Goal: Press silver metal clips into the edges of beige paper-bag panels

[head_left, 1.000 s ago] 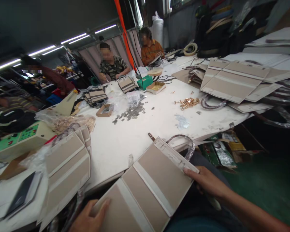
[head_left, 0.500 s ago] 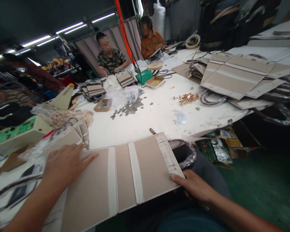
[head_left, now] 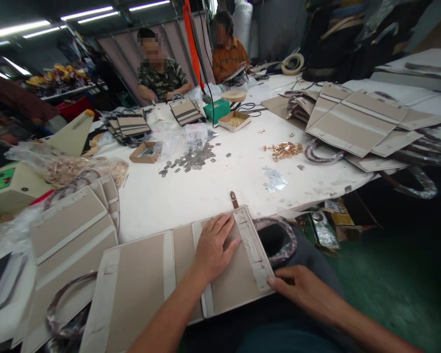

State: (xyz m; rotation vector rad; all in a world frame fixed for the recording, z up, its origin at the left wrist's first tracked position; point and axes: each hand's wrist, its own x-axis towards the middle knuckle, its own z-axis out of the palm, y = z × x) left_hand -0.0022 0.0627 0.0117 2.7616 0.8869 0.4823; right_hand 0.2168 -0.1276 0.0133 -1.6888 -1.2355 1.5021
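A long beige handbag panel (head_left: 141,269) with white strips lies across the near table edge and over my lap. My left hand (head_left: 215,247) rests on its right part, palm down with fingers stretched out, beside the white end strip. At the lower right corner, my right hand (head_left: 297,287) pinches the panel's edge between thumb and fingers; those underneath are hidden. A plastic-wrapped handle (head_left: 290,240) curves out past the right end, and another wrapped handle (head_left: 53,309) shows at the left end. A small brown tab with metal (head_left: 234,199) sticks out at the top edge.
Similar panels lie stacked at left (head_left: 73,220) and right (head_left: 356,122). Grey metal plates (head_left: 191,159), gold fittings (head_left: 286,150) and pale pieces (head_left: 275,180) are scattered on the white table (head_left: 206,191). A green box (head_left: 216,110) stands farther back. Two people sit opposite.
My left hand has moved right, from the panel's left part to near its right end strip. My right hand still holds the corner. The view has shifted, showing more of the left stack.
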